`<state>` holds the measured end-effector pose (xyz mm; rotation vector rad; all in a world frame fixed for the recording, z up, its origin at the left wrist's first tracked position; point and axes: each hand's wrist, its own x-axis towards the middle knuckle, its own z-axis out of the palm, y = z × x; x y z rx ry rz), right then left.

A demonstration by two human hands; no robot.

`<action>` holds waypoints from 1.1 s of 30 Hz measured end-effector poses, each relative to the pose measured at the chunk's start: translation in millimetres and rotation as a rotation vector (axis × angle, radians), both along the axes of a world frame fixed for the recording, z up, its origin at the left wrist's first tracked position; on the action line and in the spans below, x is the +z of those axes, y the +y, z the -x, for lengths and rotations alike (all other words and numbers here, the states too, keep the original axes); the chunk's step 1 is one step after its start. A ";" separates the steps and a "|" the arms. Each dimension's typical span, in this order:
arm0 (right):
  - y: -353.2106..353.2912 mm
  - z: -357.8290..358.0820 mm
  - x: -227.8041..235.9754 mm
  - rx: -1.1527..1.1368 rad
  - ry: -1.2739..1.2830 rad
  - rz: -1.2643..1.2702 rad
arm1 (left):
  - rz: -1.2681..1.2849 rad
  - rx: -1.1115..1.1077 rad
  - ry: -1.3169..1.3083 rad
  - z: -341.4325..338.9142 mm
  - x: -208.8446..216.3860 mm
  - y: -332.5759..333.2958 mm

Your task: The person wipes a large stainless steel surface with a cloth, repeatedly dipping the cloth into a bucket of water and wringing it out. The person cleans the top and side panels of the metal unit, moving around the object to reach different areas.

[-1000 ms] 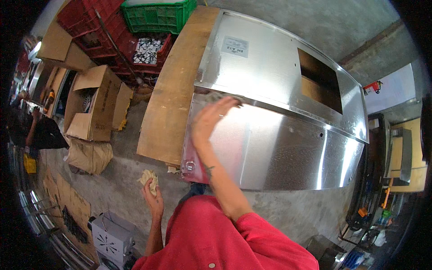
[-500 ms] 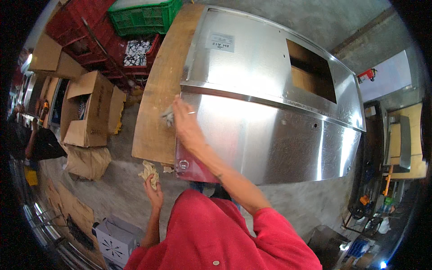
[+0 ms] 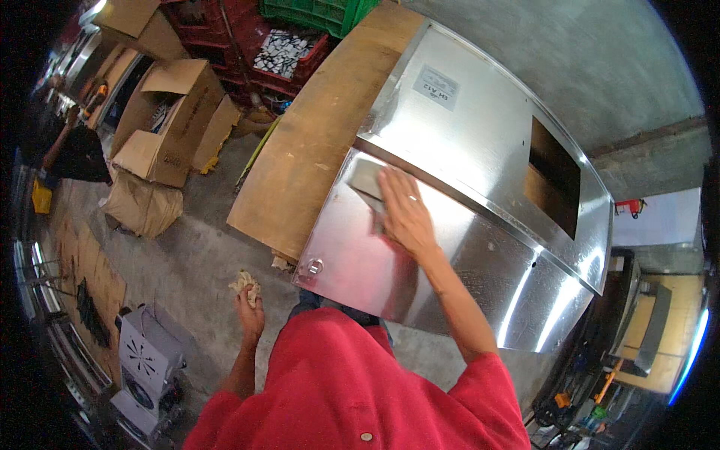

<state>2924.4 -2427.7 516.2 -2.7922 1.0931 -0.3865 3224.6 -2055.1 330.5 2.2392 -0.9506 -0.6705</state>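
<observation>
My right hand (image 3: pixel 405 210) presses on the near stainless steel panel (image 3: pixel 450 262), toward its upper left corner. Its fingers lie over a grey rag (image 3: pixel 366 180), which sticks out to their left against the metal. My left hand (image 3: pixel 250 312) hangs low, left of the panel and apart from it, closed around a crumpled cream rag (image 3: pixel 244 282). Beyond the near panel lies a second steel section (image 3: pixel 472 127) with a rectangular opening and a paper label. A round metal lock (image 3: pixel 315 265) sits at the near panel's lower left corner.
The steel piece rests on a wooden board (image 3: pixel 300 157). Cardboard boxes (image 3: pixel 176 142) and red and green crates (image 3: pixel 322 11) stand at the left and back. A light grey machine (image 3: pixel 146 349) is low at left. Another person in dark clothing (image 3: pixel 79 154) is at far left.
My right hand has moved with the grey rag from the panel's left edge rightward onto its face. The view has turned and shifted. My left hand still holds the cream rag.
</observation>
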 end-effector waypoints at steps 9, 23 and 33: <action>80.8 -5.8 -59.2 0.272 0.001 -0.015 | 0.149 0.214 -0.062 60.0 32.2 51.4; -25.9 -33.6 -20.0 0.476 -0.211 0.305 | -0.087 0.638 -0.049 309.6 9.8 199.4; -23.0 -40.8 -59.5 0.402 -0.152 0.273 | 0.107 0.963 0.178 390.4 -65.0 287.6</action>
